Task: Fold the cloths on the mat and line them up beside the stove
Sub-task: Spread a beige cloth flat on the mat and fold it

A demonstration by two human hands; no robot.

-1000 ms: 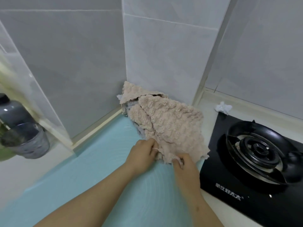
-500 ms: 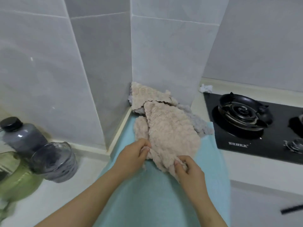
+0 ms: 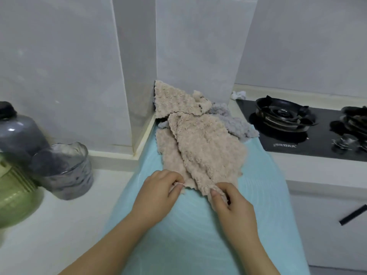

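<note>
A fluffy beige cloth (image 3: 204,147) lies rumpled on the light blue mat (image 3: 190,235), its near edge lifted. My left hand (image 3: 158,193) pinches the cloth's near left corner. My right hand (image 3: 230,203) pinches the near right corner. A second beige cloth (image 3: 174,100) leans in the wall corner behind it. A grey cloth (image 3: 236,124) pokes out to the right, partly buried. The black gas stove (image 3: 297,135) sits to the right of the mat.
A dark jar (image 3: 17,132), a clear glass cup (image 3: 63,171) and a green container (image 3: 14,195) stand on the white counter at left. A small white scrap (image 3: 238,94) lies behind the stove. Tiled walls close in behind. A cabinet handle (image 3: 352,214) shows at lower right.
Both hands have drawn the beige cloth's near edge toward me along the mat. The view has swung left and down, so the stove sits farther right and the jars show.
</note>
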